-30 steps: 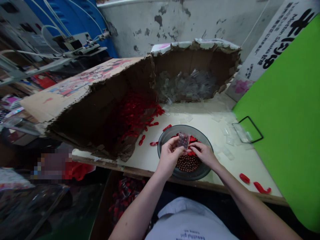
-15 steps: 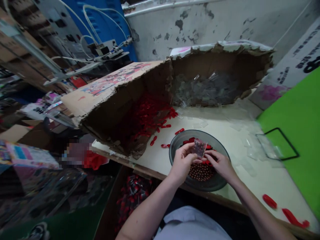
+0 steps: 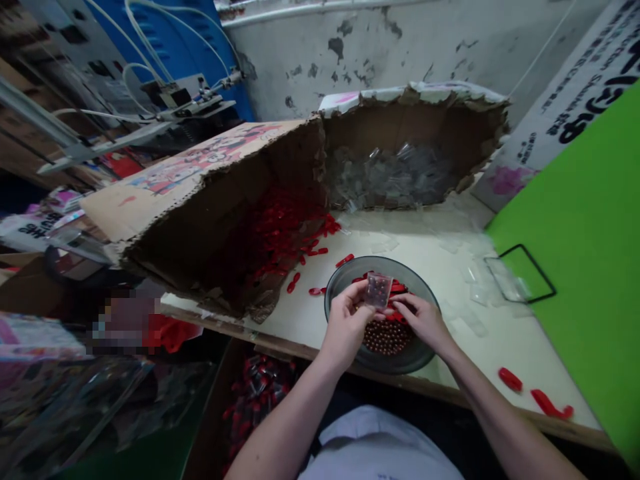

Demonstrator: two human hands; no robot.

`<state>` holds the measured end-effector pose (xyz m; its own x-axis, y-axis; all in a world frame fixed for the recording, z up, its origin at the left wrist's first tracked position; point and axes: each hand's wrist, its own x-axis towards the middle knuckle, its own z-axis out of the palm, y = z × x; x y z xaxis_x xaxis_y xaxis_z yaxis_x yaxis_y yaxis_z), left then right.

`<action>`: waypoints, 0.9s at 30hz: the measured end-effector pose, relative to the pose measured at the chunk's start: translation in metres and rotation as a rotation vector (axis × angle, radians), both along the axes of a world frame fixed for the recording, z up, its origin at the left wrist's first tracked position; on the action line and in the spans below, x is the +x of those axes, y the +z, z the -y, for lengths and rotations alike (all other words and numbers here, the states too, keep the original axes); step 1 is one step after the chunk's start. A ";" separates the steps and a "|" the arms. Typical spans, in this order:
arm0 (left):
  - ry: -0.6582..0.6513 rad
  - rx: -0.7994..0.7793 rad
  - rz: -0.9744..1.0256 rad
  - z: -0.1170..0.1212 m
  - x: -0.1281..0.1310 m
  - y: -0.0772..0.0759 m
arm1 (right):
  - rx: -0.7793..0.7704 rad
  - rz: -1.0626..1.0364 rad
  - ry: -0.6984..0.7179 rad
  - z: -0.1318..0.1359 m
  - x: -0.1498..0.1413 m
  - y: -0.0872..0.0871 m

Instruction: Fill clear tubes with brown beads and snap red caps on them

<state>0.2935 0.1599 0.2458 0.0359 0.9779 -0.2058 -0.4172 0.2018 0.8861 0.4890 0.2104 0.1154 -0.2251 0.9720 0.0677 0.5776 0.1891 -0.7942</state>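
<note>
Holding a small clear plastic box (image 3: 378,291) above a dark round bowl (image 3: 381,264).

Two torn cardboard cartons stand on the pale surface (image 3: 425,247): one (image 3: 215,200) is heaped with glossy red capsule-shaped pieces (image 3: 283,243), the other (image 3: 400,120) with clear plastic boxes (image 3: 390,177). The bowl holds smooth copper beads (image 3: 387,339) and red pieces. The left hand (image 3: 345,327) has a closed grip on the box, which sits over the bowl and holds several beads; the right hand (image 3: 424,322) curves just beside it, its grip half closed, its hold unclear. Two red pieces (image 3: 510,379) lie apart on the surface.
</note>
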 end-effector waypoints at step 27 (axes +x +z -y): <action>0.093 -0.029 0.079 0.005 -0.016 -0.005 | -0.125 0.712 0.290 -0.029 -0.045 -0.007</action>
<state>0.2773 0.1550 0.2407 -0.0379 0.9716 -0.2337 -0.5040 0.1834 0.8440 0.4440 0.2394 0.1086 -0.4195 0.8586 -0.2945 0.8975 0.3438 -0.2761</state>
